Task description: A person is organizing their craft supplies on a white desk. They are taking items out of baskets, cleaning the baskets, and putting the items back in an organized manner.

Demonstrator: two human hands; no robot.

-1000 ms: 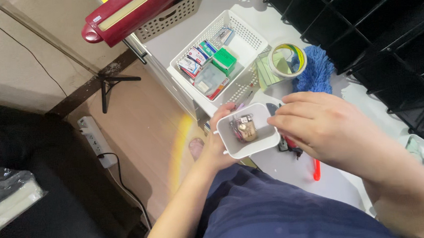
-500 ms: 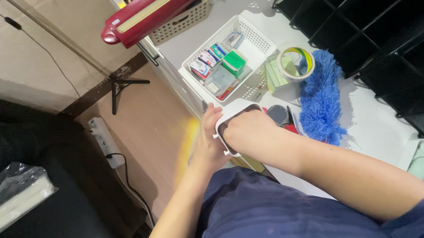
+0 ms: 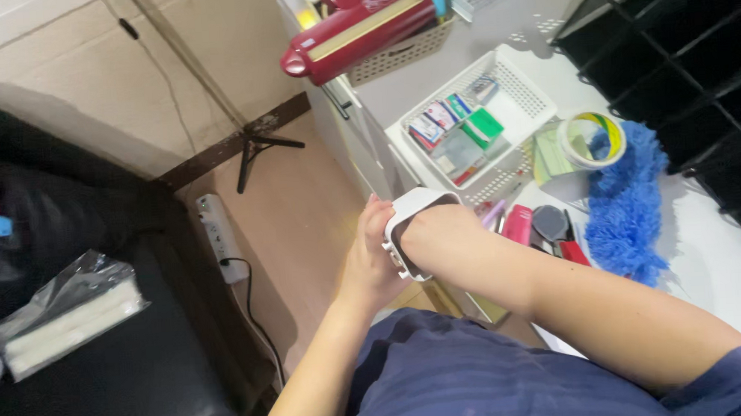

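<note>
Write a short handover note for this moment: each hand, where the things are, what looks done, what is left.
Left hand: holds the small white tub from the side, above the desk edge.
Right hand: reaches into the tub; its fingers are hidden, so its grip cannot be told.
Nearby: white basket of small packets, tape roll, blue duster, all on the desk.
Done: tub lifted off the desk.
Left: tub's contents are hidden; still to be checked.

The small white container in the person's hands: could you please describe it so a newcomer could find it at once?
Start at the white desk with the blue duster. At its near edge, the left hand holds the small white container, and the right hand reaches inside. Unlike the white mesh basket, it has solid walls.
</note>
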